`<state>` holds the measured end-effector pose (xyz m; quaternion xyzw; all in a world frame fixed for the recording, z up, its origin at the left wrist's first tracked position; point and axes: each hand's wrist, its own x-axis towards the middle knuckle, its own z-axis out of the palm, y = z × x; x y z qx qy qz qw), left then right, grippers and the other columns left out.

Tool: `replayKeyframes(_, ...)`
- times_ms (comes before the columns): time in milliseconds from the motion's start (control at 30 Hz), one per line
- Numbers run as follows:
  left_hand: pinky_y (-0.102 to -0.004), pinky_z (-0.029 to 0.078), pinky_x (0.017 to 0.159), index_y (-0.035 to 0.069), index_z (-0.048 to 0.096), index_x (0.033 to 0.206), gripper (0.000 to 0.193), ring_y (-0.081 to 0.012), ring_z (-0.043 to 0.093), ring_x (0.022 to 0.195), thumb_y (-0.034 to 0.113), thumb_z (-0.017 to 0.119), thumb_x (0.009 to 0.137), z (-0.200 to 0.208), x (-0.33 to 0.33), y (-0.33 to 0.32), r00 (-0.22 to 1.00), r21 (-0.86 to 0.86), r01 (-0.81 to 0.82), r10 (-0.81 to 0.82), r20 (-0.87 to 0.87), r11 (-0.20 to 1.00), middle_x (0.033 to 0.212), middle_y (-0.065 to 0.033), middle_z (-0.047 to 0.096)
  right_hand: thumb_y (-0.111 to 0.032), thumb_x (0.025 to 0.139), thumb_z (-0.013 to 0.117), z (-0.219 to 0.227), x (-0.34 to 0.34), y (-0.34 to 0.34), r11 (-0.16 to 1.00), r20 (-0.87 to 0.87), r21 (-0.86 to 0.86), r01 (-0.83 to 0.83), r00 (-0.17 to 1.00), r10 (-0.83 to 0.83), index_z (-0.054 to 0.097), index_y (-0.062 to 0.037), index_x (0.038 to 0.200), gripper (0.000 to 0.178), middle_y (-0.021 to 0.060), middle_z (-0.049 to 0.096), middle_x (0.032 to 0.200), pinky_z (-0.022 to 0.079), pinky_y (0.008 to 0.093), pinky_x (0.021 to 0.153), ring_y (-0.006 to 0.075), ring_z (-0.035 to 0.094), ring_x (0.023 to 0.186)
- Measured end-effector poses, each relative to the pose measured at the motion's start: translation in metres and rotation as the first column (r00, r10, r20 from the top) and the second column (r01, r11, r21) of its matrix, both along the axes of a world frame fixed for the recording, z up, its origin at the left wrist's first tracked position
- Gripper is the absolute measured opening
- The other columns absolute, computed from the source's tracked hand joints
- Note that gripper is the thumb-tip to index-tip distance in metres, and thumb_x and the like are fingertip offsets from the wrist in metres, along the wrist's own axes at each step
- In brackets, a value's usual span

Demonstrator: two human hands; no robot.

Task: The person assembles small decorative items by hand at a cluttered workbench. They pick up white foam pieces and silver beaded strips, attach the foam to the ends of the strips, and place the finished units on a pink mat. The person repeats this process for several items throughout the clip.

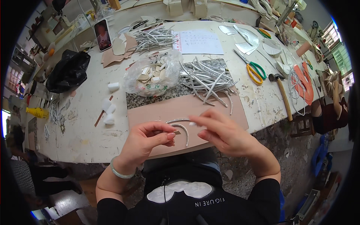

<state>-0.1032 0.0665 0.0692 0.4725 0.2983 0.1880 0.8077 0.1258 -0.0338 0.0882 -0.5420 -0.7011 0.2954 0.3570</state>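
Note:
My left hand point(152, 139) is closed in a pinch on a small beige piece point(177, 132), thumb against forefinger. To its right, my right hand point(228, 134) hovers over the pink-beige board point(150, 114), thumb and forefinger apart. A small white spot shows at its fingertips, too blurred to tell if it is a nail or a scrap. Two curved silvery strips point(186, 138) lie by the hands, one bending near the left fingertips. Beyond them sits a loose pile of silvery strips point(206, 78). A clear plastic bag point(131, 80) beside that pile holds many small beige pieces.
Scissors point(252, 71) and a hammer point(281, 95) lie at right. Farther back are written paper point(202, 42), another strip bundle point(153, 39) and a propped phone point(102, 35). A black bag point(69, 71), white lumps point(109, 108) and a yellow bottle point(37, 112) are at left.

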Motion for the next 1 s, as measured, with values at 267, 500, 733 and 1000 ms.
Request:
replayKeyframes(267,-0.0231,0.051,0.074,-0.003,0.065,0.096,0.014,-0.0098,0.06,0.085,-0.001,0.068,0.082,0.003,-0.008,-0.002,1.0,0.148,-0.023,0.019,0.024,0.989,0.115,-0.0105,0.056,-0.016,0.092,0.06,0.006,-0.018,0.008,0.838,-0.481,-0.533,-0.119,0.857,-0.184,0.062,0.003,0.099,0.021,0.004,0.062,0.076,0.046,0.0227,0.046,0.0073,0.057,0.055)
replayKeyframes(500,-0.0211,0.05,0.067,-0.003,0.064,0.094,0.011,-0.0087,0.059,0.083,0.0,0.067,0.083,0.002,-0.008,-0.004,1.0,0.17,0.013,-0.015,0.013,0.985,0.106,-0.0108,0.061,-0.015,0.09,0.059,0.011,-0.023,0.016,0.834,-0.421,-0.534,-0.142,0.9,-0.116,0.064,0.0032,0.095,0.02,0.0033,0.061,0.069,0.046,0.0243,0.047,0.0081,0.058,0.054)
replayKeyframes(733,-0.0218,0.052,0.062,-0.003,0.063,0.095,0.012,-0.009,0.06,0.077,0.002,0.067,0.084,-0.004,-0.008,-0.005,0.999,0.168,-0.025,0.028,-0.016,0.986,0.097,-0.0106,0.064,-0.014,0.089,0.058,0.016,-0.026,0.019,0.836,-0.371,-0.535,-0.12,0.923,-0.105,0.064,0.0044,0.093,0.02,0.005,0.062,0.066,0.047,0.0258,0.048,0.0102,0.058,0.05)
replayKeyframes(1000,-0.0225,0.052,0.061,-0.004,0.062,0.094,0.012,-0.0101,0.06,0.076,0.001,0.067,0.084,-0.006,-0.005,-0.004,0.999,0.165,-0.04,0.037,0.017,0.986,0.095,-0.0117,0.064,-0.015,0.088,0.058,0.014,-0.026,0.021,0.859,-0.354,-0.501,-0.108,0.931,-0.09,0.064,0.0042,0.092,0.02,0.0064,0.062,0.065,0.047,0.0268,0.048,0.0114,0.059,0.049)
